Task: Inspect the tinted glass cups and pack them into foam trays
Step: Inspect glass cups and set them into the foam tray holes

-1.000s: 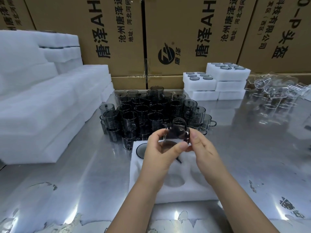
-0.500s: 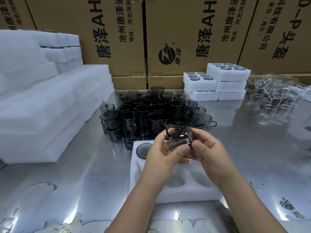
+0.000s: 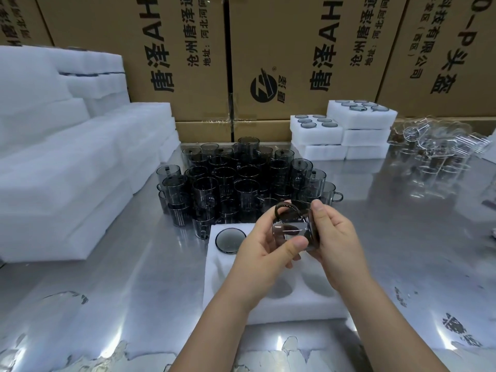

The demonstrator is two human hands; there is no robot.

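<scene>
Just below the middle of the frame, both hands grasp one tinted glass cup (image 3: 291,229), held above the surface (image 3: 128,277). The cup is tipped on its side with its looped handle uppermost. The left hand (image 3: 261,251) curls round the cup's near side, thumb pressed across the glass. The right hand (image 3: 338,242) grips the cup's right end, thumb up by the rim and fingers tucked beneath.

Directly under the hands lies a white foam tray (image 3: 222,296), flat on the surface. A second cup (image 3: 230,240) sits sunk in the tray's upper-left pocket, only its round rim showing, and further round pockets show lower in the tray between the forearms.

Beyond the tray, touching its far edge, stands a dense cluster of tinted cups (image 3: 241,183), stacked on one another at the centre of the frame. Right of centre, towards the upper right, packed foam trays (image 3: 341,132) are piled in two stacks, cup rims visible in the top layers. Clear glassware (image 3: 434,149) lies heaped at the right edge. Large white foam blocks (image 3: 67,170) fill the left side, and printed cardboard boxes (image 3: 295,49) line the top of the frame.
</scene>
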